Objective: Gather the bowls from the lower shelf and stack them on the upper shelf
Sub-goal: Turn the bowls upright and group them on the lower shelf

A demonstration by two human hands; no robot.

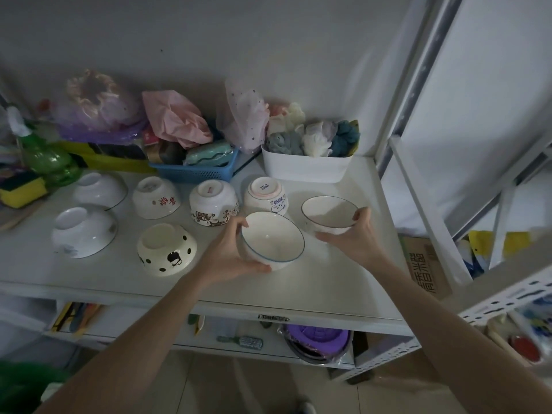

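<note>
White metal shelf (328, 282) filled most of the view, its top board carrying eight bowls in all. Two were upright and in hand, six stood upside down on the board. Left hand (230, 255) was wrapped round a blue-rimmed bowl (273, 239), thumb under the near wall, fingers over the far rim, bowl tilted toward the person, just off or barely on the board, could not tell which. Right hand (355, 237) gripped a dark-rimmed bowl (328, 215) from its right side, thumb on the rim, palm under the base, bowl lifted a little and tilted. The two held bowls sat near each other, not touching. Inverted six: two plain white bowls with dark rims at far left (100, 188) (83, 231), a spotted bowl (166, 249) in front, then a back row of a bowl with red characters (156, 197), a bowl with brown pattern (213, 201) and a bowl marked BEAR (265, 195) just behind the left-hand bowl. At the back: one white bin (304, 165) of cloth, one blue basket (197, 171), one green bottle (50, 159), one yellow sponge (21, 189).
</note>
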